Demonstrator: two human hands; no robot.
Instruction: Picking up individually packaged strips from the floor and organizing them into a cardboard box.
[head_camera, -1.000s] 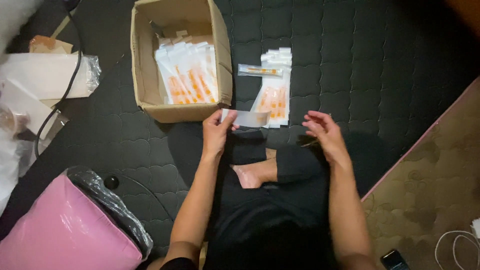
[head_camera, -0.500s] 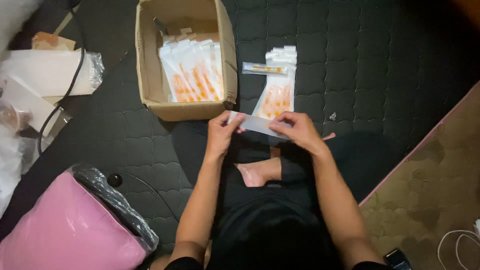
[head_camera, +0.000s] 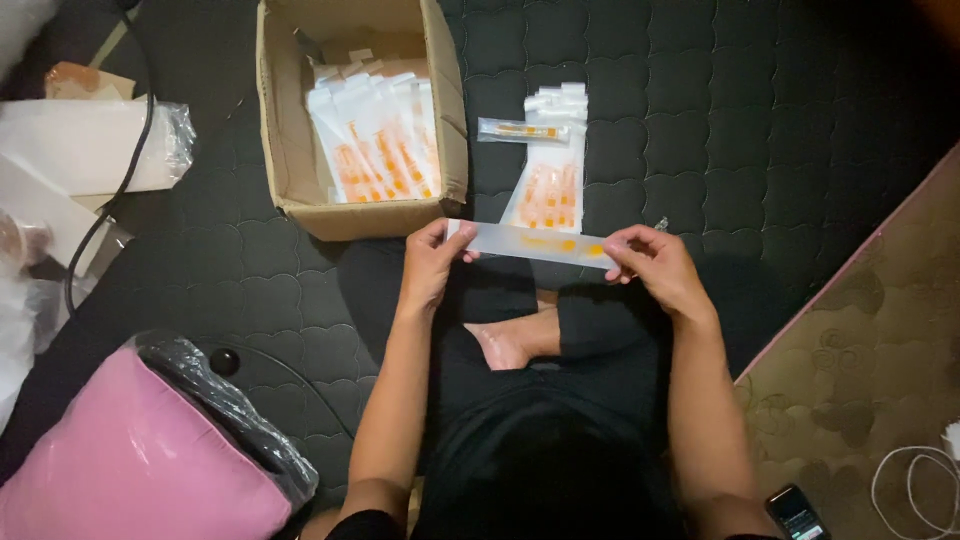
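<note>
Two hands on one clear packet (head_camera: 530, 243): left hand (head_camera: 432, 262) pinches the 9 o'clock end, right hand (head_camera: 655, 268) the 3 o'clock end; best kept taut and level, grips closed.

A cardboard box (head_camera: 360, 120) sits on the quilted mat (head_camera: 760, 120) with a stack of flat packets (head_camera: 375, 140) inside it — just right of the box lies a second pile of packets (head_camera: 550, 185), a single packet (head_camera: 522, 129) laid across its far end. Nearer the person than the box, the left hand (head_camera: 432, 265) and right hand (head_camera: 655, 268) hold a long strip packet (head_camera: 530, 242) level between them. Left of the box lie wrapped bundles (head_camera: 90, 150), with a bagged cushion (head_camera: 140, 460) nearer the person — a carpet (head_camera: 870, 370) lies well right of the box.
</note>
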